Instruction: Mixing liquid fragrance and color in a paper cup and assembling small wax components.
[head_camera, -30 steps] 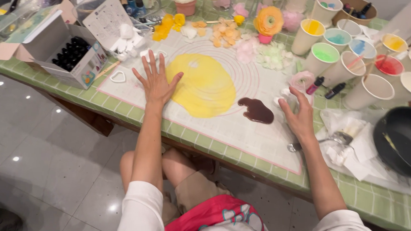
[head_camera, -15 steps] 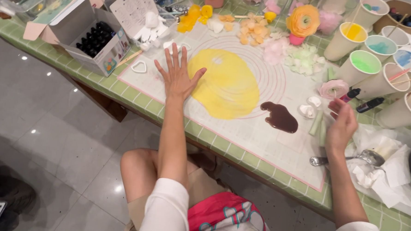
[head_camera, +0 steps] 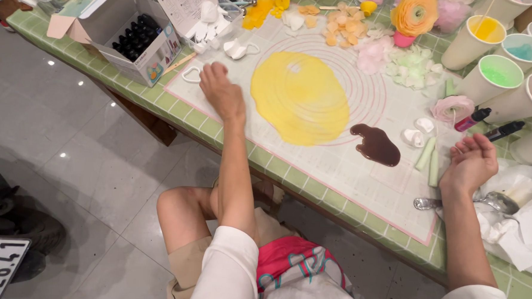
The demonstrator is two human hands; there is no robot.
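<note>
Two bare hands rest on the white baking mat (head_camera: 337, 164). Left hand (head_camera: 222, 92), fingers curled and holding nothing, lies at nine o'clock of the yellow rolled sheet (head_camera: 300, 98) (a white cutter ring (head_camera: 191, 74) just beside it). Right hand (head_camera: 471, 165), loosely open and empty, sits at three o'clock of the brown blob (head_camera: 375, 145), near two pale green sticks (head_camera: 429, 158) and a spoon (head_camera: 485, 202).
</note>
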